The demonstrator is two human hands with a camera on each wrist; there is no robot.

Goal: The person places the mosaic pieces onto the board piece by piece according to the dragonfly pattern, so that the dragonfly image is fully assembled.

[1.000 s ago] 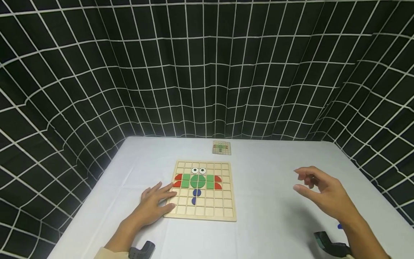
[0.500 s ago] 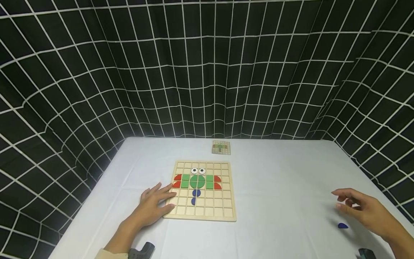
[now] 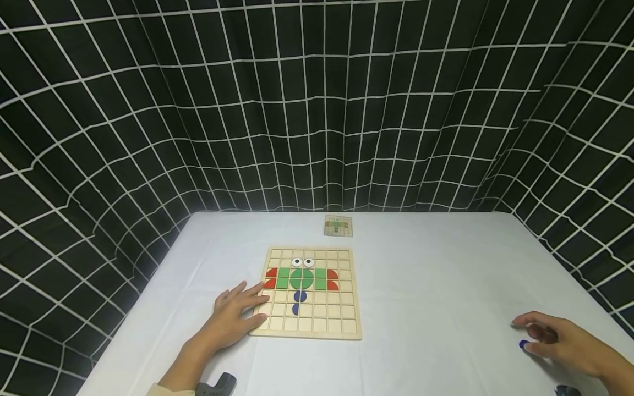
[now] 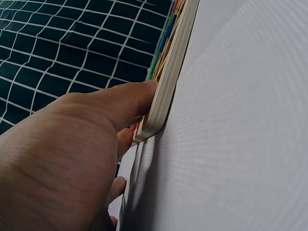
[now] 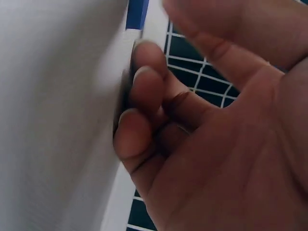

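A wooden grid board (image 3: 331, 326) lies left of centre on the white table. Green, red, blue and white eye-shaped pieces form a figure on it. My left hand (image 3: 236, 314) rests with spread fingers over the board's left edge; in the left wrist view the thumb (image 4: 139, 98) lies on the rim. Far to the right, my right hand (image 3: 564, 341) is low over the table beside a small blue piece (image 3: 523, 344). Its thumb overlaps that piece, while the index finger stays apart from it. In the right wrist view the blue piece (image 5: 137, 14) shows beyond the curled fingertips (image 5: 132, 134).
A small patterned card (image 3: 338, 226) with a matching figure lies behind the board, near the far edge. The white table (image 3: 426, 275) spreads between board and right hand. A black curtain with white grid lines (image 3: 317, 110) surrounds the table at the back and sides.
My right hand has moved right and down, reaching the blue piece and covering part of it. The left hand has stayed on the board's edge.
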